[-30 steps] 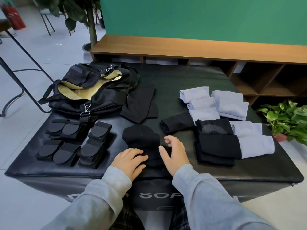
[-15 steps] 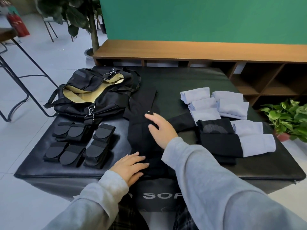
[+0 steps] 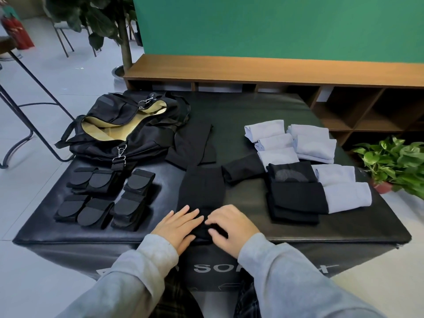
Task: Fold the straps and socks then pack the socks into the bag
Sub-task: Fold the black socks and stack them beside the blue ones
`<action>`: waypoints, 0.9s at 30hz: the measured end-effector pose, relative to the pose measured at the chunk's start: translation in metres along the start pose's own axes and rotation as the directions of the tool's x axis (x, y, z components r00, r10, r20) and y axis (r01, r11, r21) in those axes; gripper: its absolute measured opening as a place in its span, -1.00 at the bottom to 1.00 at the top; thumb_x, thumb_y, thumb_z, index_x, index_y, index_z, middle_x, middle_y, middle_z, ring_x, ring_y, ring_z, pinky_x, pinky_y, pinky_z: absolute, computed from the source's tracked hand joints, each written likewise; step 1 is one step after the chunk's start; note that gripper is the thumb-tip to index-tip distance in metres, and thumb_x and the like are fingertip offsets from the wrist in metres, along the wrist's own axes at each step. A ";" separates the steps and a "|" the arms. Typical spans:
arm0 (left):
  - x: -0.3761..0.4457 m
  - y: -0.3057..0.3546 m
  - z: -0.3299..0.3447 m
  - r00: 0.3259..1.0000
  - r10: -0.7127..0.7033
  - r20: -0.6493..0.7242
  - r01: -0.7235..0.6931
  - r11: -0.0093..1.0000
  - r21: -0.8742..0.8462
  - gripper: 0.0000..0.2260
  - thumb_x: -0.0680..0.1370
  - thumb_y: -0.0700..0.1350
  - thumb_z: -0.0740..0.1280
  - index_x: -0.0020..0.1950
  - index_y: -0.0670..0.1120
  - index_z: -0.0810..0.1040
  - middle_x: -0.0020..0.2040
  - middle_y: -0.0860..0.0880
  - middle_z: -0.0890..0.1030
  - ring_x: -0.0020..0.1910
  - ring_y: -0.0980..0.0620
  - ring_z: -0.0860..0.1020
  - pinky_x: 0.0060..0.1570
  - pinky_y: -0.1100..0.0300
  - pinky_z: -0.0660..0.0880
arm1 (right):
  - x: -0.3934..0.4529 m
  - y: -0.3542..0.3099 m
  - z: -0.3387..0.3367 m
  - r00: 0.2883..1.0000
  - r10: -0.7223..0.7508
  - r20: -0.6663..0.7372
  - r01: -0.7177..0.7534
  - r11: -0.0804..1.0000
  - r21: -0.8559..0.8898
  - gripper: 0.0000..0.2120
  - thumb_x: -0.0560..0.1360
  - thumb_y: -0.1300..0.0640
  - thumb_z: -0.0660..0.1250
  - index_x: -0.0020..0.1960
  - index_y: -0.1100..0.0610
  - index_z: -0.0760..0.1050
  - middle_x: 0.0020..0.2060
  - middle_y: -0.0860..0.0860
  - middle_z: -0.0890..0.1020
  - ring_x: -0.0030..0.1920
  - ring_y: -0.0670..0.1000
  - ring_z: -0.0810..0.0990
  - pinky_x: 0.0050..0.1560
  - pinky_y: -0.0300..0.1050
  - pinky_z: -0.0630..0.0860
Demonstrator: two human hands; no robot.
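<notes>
Working on a long black sock [image 3: 202, 189] right now, it's laid out flat on the black padded table [image 3: 241, 115] running away from us. Our left hand [image 3: 176, 224] rests on its near end with fingers straight and flat. Our right hand [image 3: 231, 223] sits just beside it, fingers curled and pinching the sock's near edge. More unfolded black socks [image 3: 192, 143] lie past the far end. The bag [image 3: 124, 129] sits open at the far left, tan lining showing. Folded straps [image 3: 105, 198] are grouped in front of it. Off to the right we've got folded light socks [image 3: 291, 141] and folded black socks [image 3: 296, 196] stacked up
</notes>
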State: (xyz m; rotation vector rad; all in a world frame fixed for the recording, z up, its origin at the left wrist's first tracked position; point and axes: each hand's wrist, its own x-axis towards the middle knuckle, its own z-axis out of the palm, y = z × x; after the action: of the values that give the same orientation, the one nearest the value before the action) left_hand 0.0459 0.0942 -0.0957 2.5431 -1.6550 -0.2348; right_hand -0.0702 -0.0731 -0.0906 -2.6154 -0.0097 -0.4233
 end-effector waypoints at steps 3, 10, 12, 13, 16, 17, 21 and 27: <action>0.004 0.001 -0.002 0.999 -0.012 0.031 0.012 1.000 0.015 -0.26 0.33 0.19 -0.19 0.49 0.02 0.18 0.46 0.11 0.10 0.47 0.02 0.09 0.42 0.04 0.02 | -0.005 0.001 0.007 0.990 0.037 0.135 -0.025 0.996 -0.089 -0.59 0.38 -0.14 0.20 0.10 0.06 0.57 0.09 -0.07 0.58 0.13 -0.02 0.49 0.05 -0.07 0.55; 0.007 0.012 -0.007 0.972 -0.177 0.152 0.164 0.982 0.097 -0.51 0.66 -0.05 0.00 0.53 0.04 -0.17 0.53 0.13 -0.18 0.50 0.09 -0.22 0.43 0.11 -0.24 | -0.011 0.006 0.002 0.969 0.058 0.241 -0.009 0.980 -0.200 -0.49 0.36 -0.18 0.16 0.24 0.02 0.43 0.18 -0.10 0.55 0.20 -0.09 0.36 0.05 -0.19 0.51; 0.006 0.013 -0.008 0.971 -0.222 0.093 0.211 0.970 0.117 -0.52 0.66 -0.08 0.00 0.53 0.06 -0.14 0.53 0.14 -0.19 0.49 0.09 -0.26 0.43 0.04 -0.27 | -0.012 0.006 0.004 0.978 0.056 0.201 -0.014 0.978 -0.206 -0.49 0.38 -0.17 0.13 0.24 0.03 0.48 0.19 -0.10 0.56 0.19 -0.09 0.37 0.05 -0.19 0.51; 0.006 0.012 -0.008 0.967 -0.248 0.063 0.238 0.961 0.138 -0.50 0.65 -0.10 0.02 0.53 0.07 -0.13 0.53 0.14 -0.19 0.49 0.09 -0.27 0.42 0.02 -0.28 | -0.012 0.005 0.004 0.974 0.058 0.219 -0.013 0.979 -0.204 -0.47 0.39 -0.17 0.13 0.26 0.06 0.49 0.22 -0.09 0.54 0.21 -0.08 0.35 0.09 -0.17 0.49; 0.008 0.006 -0.011 0.952 -0.306 -0.013 0.303 0.936 0.179 -0.41 0.58 -0.15 0.15 0.53 0.06 -0.05 0.54 0.10 -0.16 0.50 0.04 -0.26 0.42 0.01 -0.29 | -0.012 0.001 0.002 0.959 0.040 0.282 -0.004 0.992 -0.127 -0.38 0.46 -0.17 0.09 0.45 0.07 0.28 0.43 -0.07 0.33 0.40 -0.04 0.22 0.34 -0.19 0.15; 0.007 0.004 -0.009 0.951 -0.297 -0.085 0.307 0.940 0.150 -0.39 0.52 -0.18 0.24 0.52 0.02 0.08 0.55 0.04 -0.04 0.51 0.01 -0.18 0.43 0.02 -0.24 | -0.011 -0.002 0.001 0.950 0.035 0.310 -0.004 0.995 -0.100 -0.40 0.49 -0.13 0.11 0.49 0.06 0.21 0.47 -0.09 0.25 0.44 -0.04 0.17 0.35 -0.24 0.04; -0.001 0.005 -0.004 0.913 -0.193 -0.359 0.190 0.981 -0.046 -0.59 0.23 -0.15 0.25 0.03 -0.11 0.66 0.02 -0.09 0.61 0.14 -0.04 0.37 0.26 0.11 0.13 | -0.006 -0.011 0.003 0.957 0.057 0.284 -0.056 0.998 -0.015 -0.47 0.52 0.19 0.20 0.47 0.06 0.22 0.48 -0.11 0.20 0.45 -0.06 0.17 0.39 -0.27 0.09; -0.005 0.026 0.004 0.925 -0.258 -0.278 0.260 0.965 -0.030 -0.49 0.22 0.31 0.13 -0.09 0.03 0.63 -0.13 0.02 0.57 -0.05 0.03 0.36 -0.06 0.07 0.34 | 0.006 -0.014 0.003 0.938 0.249 0.242 -0.302 0.928 0.218 -0.42 0.39 0.41 0.11 0.37 0.07 0.34 0.36 -0.13 0.35 0.27 -0.17 0.41 0.33 -0.18 0.33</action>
State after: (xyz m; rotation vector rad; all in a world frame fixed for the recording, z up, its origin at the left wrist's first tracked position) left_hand 0.0199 0.0879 -0.0945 2.6475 -1.2211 0.1108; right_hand -0.0648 -0.0599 -0.0852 -2.3493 0.2201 -0.0396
